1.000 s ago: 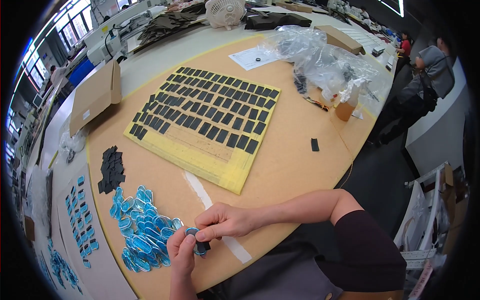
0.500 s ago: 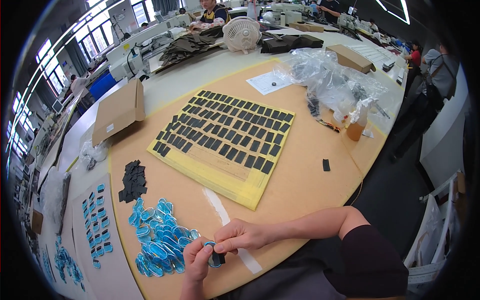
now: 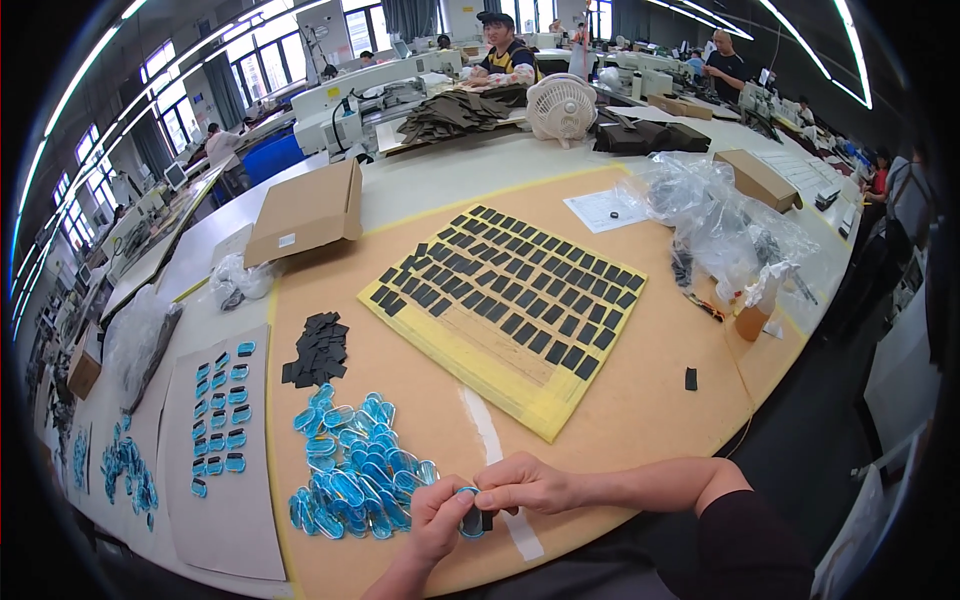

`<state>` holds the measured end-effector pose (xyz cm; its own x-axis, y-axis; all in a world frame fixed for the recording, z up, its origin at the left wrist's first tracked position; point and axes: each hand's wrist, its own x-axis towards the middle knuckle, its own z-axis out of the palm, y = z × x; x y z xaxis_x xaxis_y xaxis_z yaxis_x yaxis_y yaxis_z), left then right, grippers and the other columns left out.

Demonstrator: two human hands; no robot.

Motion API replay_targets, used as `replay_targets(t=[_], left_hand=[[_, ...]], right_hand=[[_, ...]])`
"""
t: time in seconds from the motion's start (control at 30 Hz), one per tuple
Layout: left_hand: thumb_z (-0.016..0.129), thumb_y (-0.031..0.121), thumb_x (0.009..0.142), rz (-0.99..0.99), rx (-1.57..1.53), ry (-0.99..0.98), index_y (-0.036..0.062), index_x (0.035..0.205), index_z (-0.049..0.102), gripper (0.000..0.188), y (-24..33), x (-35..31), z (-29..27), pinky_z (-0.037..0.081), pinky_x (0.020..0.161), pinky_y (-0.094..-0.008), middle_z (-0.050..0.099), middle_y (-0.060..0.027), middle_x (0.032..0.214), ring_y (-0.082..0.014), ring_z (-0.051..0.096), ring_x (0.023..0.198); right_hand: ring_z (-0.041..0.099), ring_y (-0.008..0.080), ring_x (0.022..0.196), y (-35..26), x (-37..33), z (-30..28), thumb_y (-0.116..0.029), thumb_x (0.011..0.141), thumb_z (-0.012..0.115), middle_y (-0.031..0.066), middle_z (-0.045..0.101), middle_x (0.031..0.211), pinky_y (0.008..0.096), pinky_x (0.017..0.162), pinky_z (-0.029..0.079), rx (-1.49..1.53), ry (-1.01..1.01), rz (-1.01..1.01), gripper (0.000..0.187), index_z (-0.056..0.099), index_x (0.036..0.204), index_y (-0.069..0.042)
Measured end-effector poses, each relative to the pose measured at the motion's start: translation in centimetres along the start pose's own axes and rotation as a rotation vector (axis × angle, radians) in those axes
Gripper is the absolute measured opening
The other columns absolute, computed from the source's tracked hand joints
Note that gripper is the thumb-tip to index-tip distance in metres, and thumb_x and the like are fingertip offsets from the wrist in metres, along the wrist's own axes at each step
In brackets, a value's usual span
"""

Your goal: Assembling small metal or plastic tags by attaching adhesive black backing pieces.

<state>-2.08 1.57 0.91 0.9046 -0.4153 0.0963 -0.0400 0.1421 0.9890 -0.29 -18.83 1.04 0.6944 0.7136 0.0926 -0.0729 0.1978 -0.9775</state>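
Near the table's front edge, my left hand pinches a blue oval patch with a pale rim. My right hand meets it from the other side, thumb and fingers closed at the patch's upper edge on a small black strip. The fingers hide how strip and patch join. Just left of my hands lies a heap of similar blue oval patches. Behind that heap is a pile of black strips. Several rows of black strips lie on a yellow-edged board farther off.
On a grey sheet at left, blue patches with black ends stand in rows. An open cardboard box lies beyond. Clear plastic bags and an amber bottle are at right. One black strip lies alone. A white fan stands behind.
The view has tilted upward and swung left, so the table sits lower and farther right in it. Both hands stay together on the patch, and the black strip now shows at its right side.
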Motion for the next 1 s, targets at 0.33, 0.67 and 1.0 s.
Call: replay_targets(t=[0.33,0.67,1.0], left_hand=[[0.051,0.014,0.094,0.076,0.128,0.122,0.0001,0.077,0.058,0.023,0.1,0.1,0.3,0.038,0.052,-0.0229,0.057,-0.0003,0.062,-0.0054,0.048,0.058],[0.049,0.016,0.096,0.076,0.146,0.22,0.001,0.077,0.054,0.025,0.4,0.5,0.5,0.037,0.052,-0.024,0.054,-0.0002,0.064,-0.0056,0.046,0.059],[0.047,0.019,0.098,-0.03,-0.025,0.25,0.0025,0.079,0.053,0.026,0.0,-0.1,0.4,0.039,0.047,-0.0225,0.055,-0.0016,0.065,-0.0055,0.048,0.054]], right_hand=[[0.043,0.004,0.063,-0.3,0.3,0.6,-0.021,0.099,0.057,-0.003,0.049,0.069,0.0225,0.056,0.036,-0.026,0.058,-0.009,0.027,0.057,0.078,-0.004],[0.039,0.004,0.064,0.1,0.1,0.8,-0.021,0.099,0.056,-0.0039,0.048,0.068,0.0233,0.055,0.033,-0.14,0.046,-0.042,0.026,0.053,0.079,-0.005],[0.043,0.003,0.061,0.0,0.2,1.8,-0.021,0.098,0.057,-0.0034,0.051,0.068,0.0214,0.054,0.033,-0.088,0.05,0.046,0.027,0.052,0.077,-0.006]])
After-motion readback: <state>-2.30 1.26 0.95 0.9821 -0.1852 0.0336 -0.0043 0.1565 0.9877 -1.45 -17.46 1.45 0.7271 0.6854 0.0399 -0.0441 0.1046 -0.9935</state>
